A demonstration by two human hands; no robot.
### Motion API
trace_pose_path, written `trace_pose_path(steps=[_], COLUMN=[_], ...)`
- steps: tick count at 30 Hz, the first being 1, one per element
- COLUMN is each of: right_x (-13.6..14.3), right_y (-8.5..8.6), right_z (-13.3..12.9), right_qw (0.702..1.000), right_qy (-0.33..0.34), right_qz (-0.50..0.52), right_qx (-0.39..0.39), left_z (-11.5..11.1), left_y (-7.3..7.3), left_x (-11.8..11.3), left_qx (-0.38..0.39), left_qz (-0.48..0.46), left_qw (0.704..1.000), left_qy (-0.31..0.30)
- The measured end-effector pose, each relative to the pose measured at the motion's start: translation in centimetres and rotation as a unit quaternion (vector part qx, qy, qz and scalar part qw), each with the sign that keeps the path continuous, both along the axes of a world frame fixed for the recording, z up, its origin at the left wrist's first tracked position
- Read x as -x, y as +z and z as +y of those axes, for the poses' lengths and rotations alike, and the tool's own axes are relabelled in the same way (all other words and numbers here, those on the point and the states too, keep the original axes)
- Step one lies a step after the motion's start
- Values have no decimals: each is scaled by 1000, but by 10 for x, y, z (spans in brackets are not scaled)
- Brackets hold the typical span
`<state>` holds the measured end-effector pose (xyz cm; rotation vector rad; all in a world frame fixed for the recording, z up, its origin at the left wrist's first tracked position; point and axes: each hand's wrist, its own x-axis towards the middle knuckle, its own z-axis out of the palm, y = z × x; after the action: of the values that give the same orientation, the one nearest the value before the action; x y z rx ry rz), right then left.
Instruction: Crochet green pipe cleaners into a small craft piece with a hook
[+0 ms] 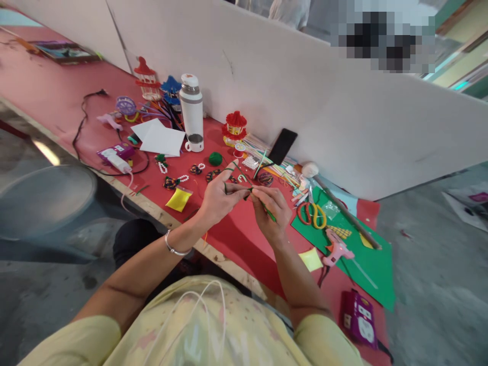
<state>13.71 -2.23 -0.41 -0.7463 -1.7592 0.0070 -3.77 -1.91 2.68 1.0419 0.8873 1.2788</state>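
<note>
Thin green fuzzy craft wire (267, 209), pinched between fingertips of left hand (219, 198) and right hand (271, 211) above red felt-covered table (236, 239): by the look light, bendable, kinking easily, best gripped close beside the intended bend.

You see a red tabletop (61, 96) with a green sheet (375, 264) at its right end. Your fingers (244, 190) pinch a green stem (267, 208). Nearby lie red-and-yellow scissors (312, 214), a pink glue gun (335, 250), a yellow pouch (178, 199), a white flask (191, 109) and a black phone (282, 146).
</note>
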Motion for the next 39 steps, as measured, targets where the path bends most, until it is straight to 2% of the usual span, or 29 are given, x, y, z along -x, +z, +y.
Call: trace_pose_path(steps=[5,8,10,13,15,17,20,24,30,39], right_x=[5,8,9,4,-1,-6,-9,-6,-12,-27], right_y=[-8,-13,-16,-18,-20,-23,-28,-29,-22,-19], right_z=[1,2,3,8,14,20,28,31,28,31], right_qw=[999,997,995,992,988,975,940,883,821,783], right_qy=[-36,-58,-54,-14,43,99,167,250,258,288], right_qz=[16,38,59,113,150,179,221,295,352,321], right_qx=[-25,-46,-50,-46,2,88,199,265,369,449], left_z=[-2,-4,-4,0,5,9,12,13,16,21], left_y=[4,4,4,4,6,10,14,15,9,4], left_x=[-5,-13,-17,-15,-9,-1,11,17,17,22], left_qx=[-8,3,29,91,123,131,105,82,82,26], left_qz=[-7,-62,-117,-175,-179,-158,-123,-77,-28,64], left_qw=[1000,997,993,979,970,968,977,981,985,984], left_qy=[28,38,14,-60,-107,-143,-141,-158,-151,-163])
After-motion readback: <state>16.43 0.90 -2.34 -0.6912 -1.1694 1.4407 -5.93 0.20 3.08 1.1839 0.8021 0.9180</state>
